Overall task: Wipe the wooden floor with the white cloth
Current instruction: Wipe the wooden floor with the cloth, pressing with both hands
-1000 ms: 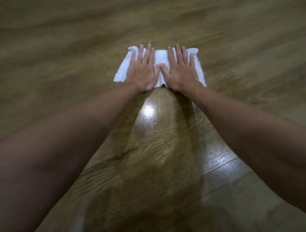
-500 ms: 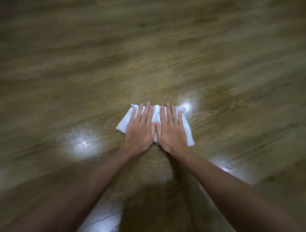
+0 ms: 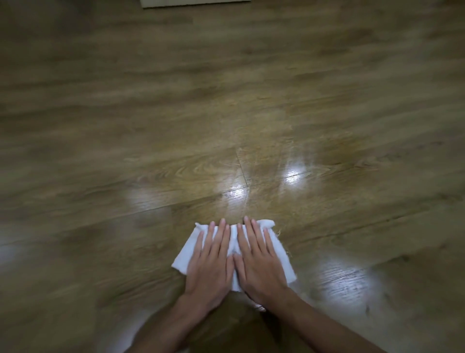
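Nearest the camera, two bare forearms reach forward from the bottom edge and converge toward the middle of the view. The left hand lies palm down with its fingers straight and slightly spread, pressing flat on the left half of a small white rectangular cloth with frayed edges. Just beside it, the right hand lies the same way on the right half, fingers straight and flat, its thumb running alongside the left thumb so that the two hands touch or nearly touch down the middle. Neither hand curls round the cloth; both simply press on it from above. The cloth lies spread on the brown wood-grain plank floor, showing beyond the left hand's outer side, beyond the right hand's outer side, in a strip between the hands, and past the fingertips, where its far edge is a little rumpled. Loose threads stick out from the cloth's right edge. To the right of the right hand, and just beyond the fingertips of both hands, the floor shows bright glossy patches of reflected light. Farther ahead the planks are blurred. At the far top edge, well beyond the hands, sits a narrow pale flat strip; what it is cannot be told. No container is in view.
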